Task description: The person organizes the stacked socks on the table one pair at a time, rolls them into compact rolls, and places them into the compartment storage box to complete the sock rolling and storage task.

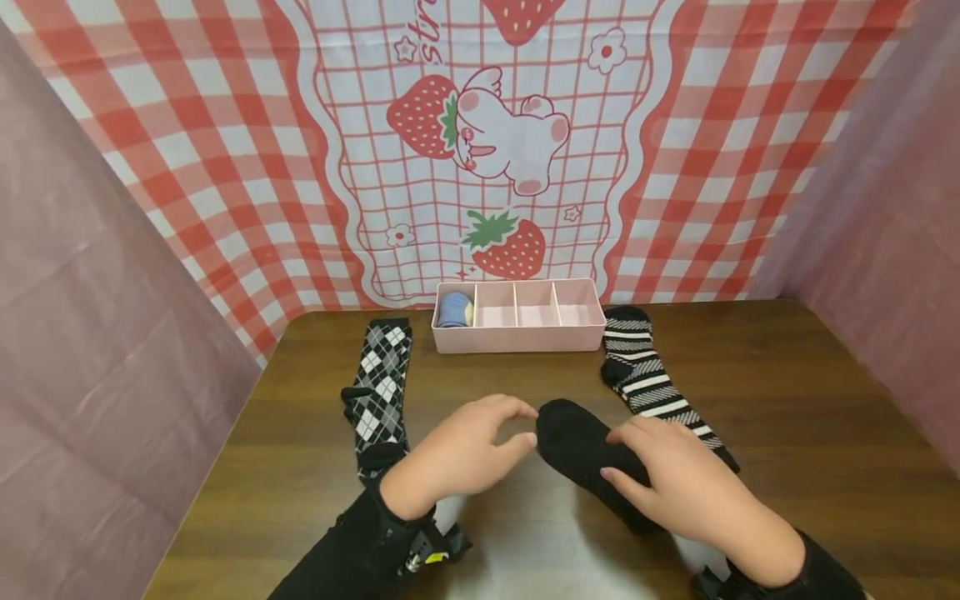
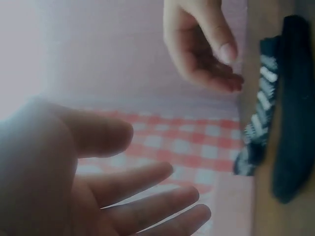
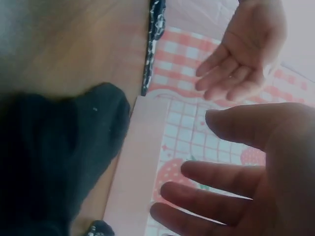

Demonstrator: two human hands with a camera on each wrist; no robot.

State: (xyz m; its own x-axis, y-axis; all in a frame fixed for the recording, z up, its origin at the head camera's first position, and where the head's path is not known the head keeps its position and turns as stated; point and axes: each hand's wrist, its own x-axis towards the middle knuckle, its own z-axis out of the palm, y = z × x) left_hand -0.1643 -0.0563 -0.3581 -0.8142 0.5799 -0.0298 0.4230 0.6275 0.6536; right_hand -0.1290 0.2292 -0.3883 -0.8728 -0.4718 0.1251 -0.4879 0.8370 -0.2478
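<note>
Evidently, in the head view, both hands hover about the black sock (image 1: 581,446), which lies on the table (image 1: 495,379) in front of the box (image 1: 517,340). The left hand (image 1: 468,446) is near its toe; the right hand (image 1: 682,479) overlaps its other end. The step in hand looks like reaching for this sock; the next move would call for curling the fingers onto the fabric. A blue roll (image 1: 453,309) sits in the box's leftmost compartment; the argyle sock (image 1: 386,375) and the striped sock (image 1: 647,371) lie to either side. Sideways letters (image 1: 431,33) on the cloth (image 1: 360,150) read "str" before the edge cuts them off.

In the left wrist view, the left grip is slack and bare, fingers spread; the black sock lies beside the striped one. No label can be read.

In the right wrist view, the right grip also holds nothing, its fingers extended and clear of the black sock. No brand shows.
</note>
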